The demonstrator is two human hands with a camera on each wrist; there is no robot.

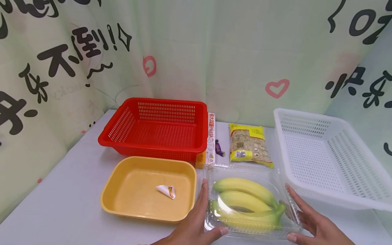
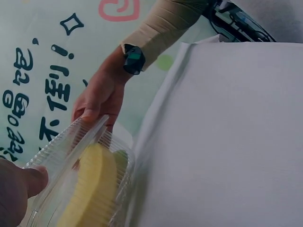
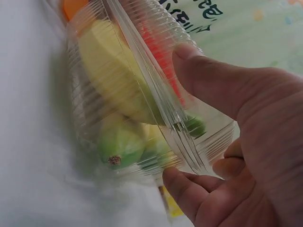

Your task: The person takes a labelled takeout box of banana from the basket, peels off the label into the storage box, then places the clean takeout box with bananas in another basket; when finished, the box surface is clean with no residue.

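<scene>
A clear plastic clamshell box with yellow bananas inside stands at the front of the table, its lid down. My left hand grips its left side, thumb at the front corner and fingers along the wall. On the opposite side my right hand holds the box, thumb near the front corner. Seen in the right wrist view, that thumb lies over the lid and the fingers are at the lower edge. Green banana ends show through the plastic there. The left wrist view has the left thumb on the rim.
A yellow tray with a small white wrapper lies left of the box. Behind are a red basket, a pasta box, a purple-wrapped candy and a yellow-topped food bag. A white basket stands right.
</scene>
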